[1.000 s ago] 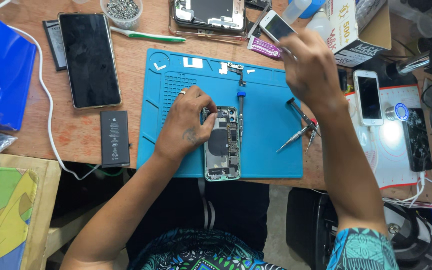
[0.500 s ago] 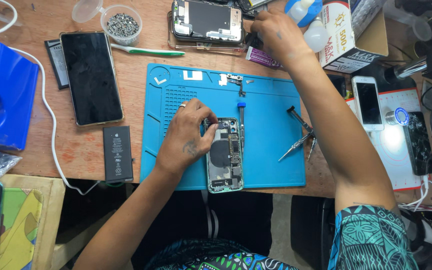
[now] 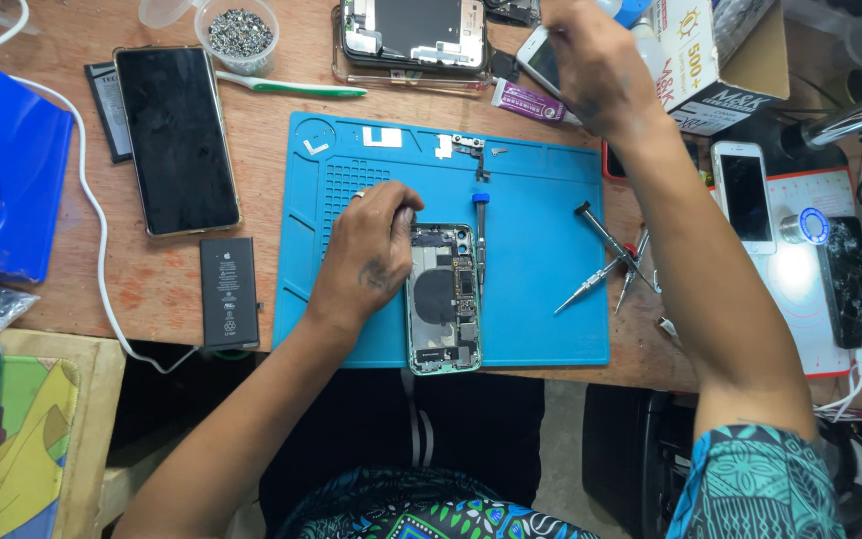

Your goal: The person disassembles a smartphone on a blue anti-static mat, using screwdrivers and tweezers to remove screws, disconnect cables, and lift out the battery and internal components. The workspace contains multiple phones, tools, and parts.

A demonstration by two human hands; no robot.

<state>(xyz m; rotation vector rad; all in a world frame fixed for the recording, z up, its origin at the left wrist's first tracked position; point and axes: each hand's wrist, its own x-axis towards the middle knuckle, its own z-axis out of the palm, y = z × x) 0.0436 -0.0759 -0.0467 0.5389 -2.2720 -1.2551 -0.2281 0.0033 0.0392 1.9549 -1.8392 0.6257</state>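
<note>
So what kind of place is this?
Probably a phone repair bench: an opened phone with bare insides lies on a blue rubber work mat, with small metal screwdrivers and a loose black battery nearby.

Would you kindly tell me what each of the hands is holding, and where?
The left hand steadies the opened phone at its upper left edge. Whether the right hand grips anything cannot be told.

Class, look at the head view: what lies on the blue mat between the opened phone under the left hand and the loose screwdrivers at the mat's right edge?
In the head view, a blue-handled screwdriver lies beside the opened phone; beyond it, bare blue mat reaches the loose screwdrivers.
</note>
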